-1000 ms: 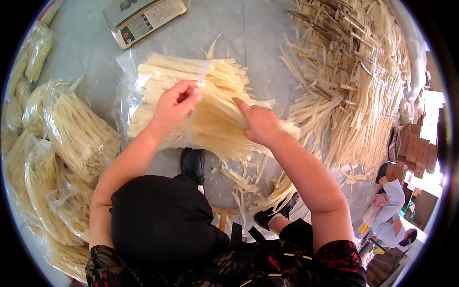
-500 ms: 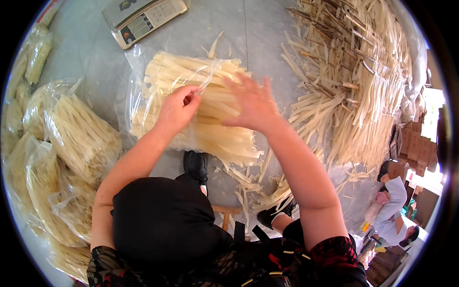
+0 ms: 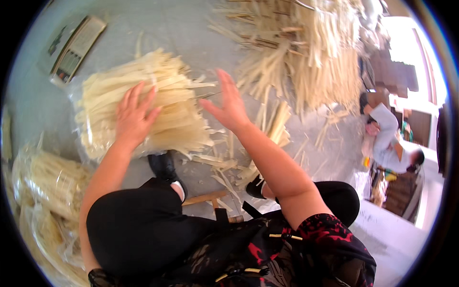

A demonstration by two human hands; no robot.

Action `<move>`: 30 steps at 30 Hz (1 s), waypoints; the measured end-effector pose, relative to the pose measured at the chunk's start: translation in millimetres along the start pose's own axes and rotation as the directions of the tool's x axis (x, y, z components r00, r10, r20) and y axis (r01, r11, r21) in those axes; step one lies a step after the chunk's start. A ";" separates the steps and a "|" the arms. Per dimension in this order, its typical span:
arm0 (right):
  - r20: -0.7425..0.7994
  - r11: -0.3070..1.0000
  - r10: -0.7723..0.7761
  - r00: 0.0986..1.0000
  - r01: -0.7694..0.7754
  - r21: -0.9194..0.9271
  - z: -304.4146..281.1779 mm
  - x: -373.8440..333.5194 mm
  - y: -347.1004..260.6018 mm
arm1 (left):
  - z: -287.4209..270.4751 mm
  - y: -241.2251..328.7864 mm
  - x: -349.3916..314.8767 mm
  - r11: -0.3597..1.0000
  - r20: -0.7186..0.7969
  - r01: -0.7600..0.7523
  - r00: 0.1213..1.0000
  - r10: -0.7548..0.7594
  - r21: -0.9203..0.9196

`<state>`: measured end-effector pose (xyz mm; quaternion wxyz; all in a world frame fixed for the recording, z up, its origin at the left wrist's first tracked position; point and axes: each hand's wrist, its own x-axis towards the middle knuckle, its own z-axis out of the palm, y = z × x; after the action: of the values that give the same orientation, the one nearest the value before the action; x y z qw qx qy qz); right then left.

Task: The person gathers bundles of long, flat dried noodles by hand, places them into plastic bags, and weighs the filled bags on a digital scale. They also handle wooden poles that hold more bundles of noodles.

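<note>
Left hand (image 3: 135, 117): wide, on strips (image 3: 174, 112) | right hand (image 3: 228, 106): wide, empty | risk: strips may slip from bag (image 3: 78, 103) if pushed unevenly

The left fingers (image 3: 137, 90) point forward, slightly spread, while the right fingers (image 3: 227, 85) extend, thumb (image 3: 210, 109) held apart.

Grey floor (image 3: 191, 21); wooden stool (image 3: 205, 197); bright light (image 3: 401, 31), upper right.

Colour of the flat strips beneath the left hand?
The strips are pale creamy yellow; shown best in the head view.
</note>
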<state>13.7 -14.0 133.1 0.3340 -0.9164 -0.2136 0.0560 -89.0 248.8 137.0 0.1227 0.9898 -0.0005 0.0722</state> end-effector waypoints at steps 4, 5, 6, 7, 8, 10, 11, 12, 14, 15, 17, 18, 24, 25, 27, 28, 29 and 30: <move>-0.425 0.634 0.695 0.580 -0.773 -0.019 -41.1 -109.9 166.7 | -2.1 2.6 -4.6 0.999 0.036 0.038 0.999 -0.038 0.003; -0.514 0.388 0.780 0.357 -0.920 -0.049 -53.1 -150.7 203.9 | 4.1 6.3 -2.9 0.999 0.045 0.031 0.999 -0.030 -0.026; -0.470 0.202 0.871 0.140 -0.976 0.084 -55.7 -179.8 230.1 | 1.9 6.9 -2.4 0.999 0.037 0.019 0.999 -0.018 -0.028; -0.398 -0.002 0.913 -0.084 -0.980 0.200 -55.6 -200.9 248.2 | 3.4 6.0 -2.2 0.999 0.030 0.008 1.000 -0.007 -0.035; -0.335 0.014 0.941 -0.042 -0.986 0.164 -55.2 -207.9 257.6 | 3.6 5.5 -1.2 0.999 0.021 0.001 1.000 0.000 -0.040; -0.194 0.060 0.980 0.042 -0.994 0.092 -52.9 -212.6 266.2 | 1.9 4.9 -0.3 0.998 0.016 -0.009 1.000 0.010 -0.054; -0.270 0.160 0.956 0.115 -0.976 0.150 -43.9 -207.5 265.2 | 0.6 5.0 -0.3 0.998 0.014 -0.011 1.000 0.012 -0.059; -0.307 0.195 0.940 0.147 -0.972 0.131 -40.4 -198.5 267.3 | -0.2 5.8 0.0 0.998 0.018 -0.010 1.000 0.011 -0.057; -0.379 0.261 0.902 0.208 -0.961 0.092 -37.0 -172.5 273.1 | -2.1 7.5 2.5 0.998 0.024 -0.013 1.000 0.014 -0.053; -0.358 0.309 0.902 0.242 -0.940 0.144 -39.5 -159.2 273.5 | -2.2 7.7 2.9 0.999 0.025 -0.013 1.000 0.014 -0.052; -0.317 0.404 0.897 0.308 -0.862 0.307 -41.3 -124.0 259.2 | -3.4 6.3 0.9 0.999 0.026 -0.004 1.000 0.005 -0.042; -0.309 0.439 0.892 0.331 -0.798 0.412 -38.8 -111.3 250.8 | -2.2 6.9 1.1 0.999 0.027 -0.003 1.000 0.004 -0.040; -0.351 0.369 0.818 0.455 -0.885 -0.285 7.5 -99.9 198.6 | 1.9 7.8 3.8 1.000 0.037 -0.011 0.999 0.012 -0.020; -0.355 0.407 0.808 0.471 -0.881 -0.241 4.6 -102.3 198.4 | 2.5 7.8 4.3 1.000 0.034 -0.012 0.999 0.013 -0.029; -0.301 0.385 0.870 0.391 -0.919 -0.081 -3.0 -111.3 197.3 | 1.8 6.3 2.1 0.999 0.044 -0.008 0.999 0.010 -0.042; -0.232 0.320 0.924 0.305 -0.947 0.029 -15.7 -109.6 189.8 | -0.3 5.9 1.8 0.999 0.047 0.002 0.999 0.000 -0.045; -0.149 0.242 0.964 0.222 -0.961 0.133 -23.6 -110.1 183.8 | -3.2 5.4 0.8 0.999 0.050 0.011 0.999 -0.009 -0.046; -0.154 0.215 0.969 0.194 -0.967 0.135 -21.3 -115.2 184.8 | -6.5 1.9 -0.7 0.998 0.065 0.005 0.998 -0.001 -0.065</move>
<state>-19.6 -202.6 27.4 0.2483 -0.8462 0.4437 0.1592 -90.7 248.5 143.5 0.1550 0.9871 -0.0054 0.0399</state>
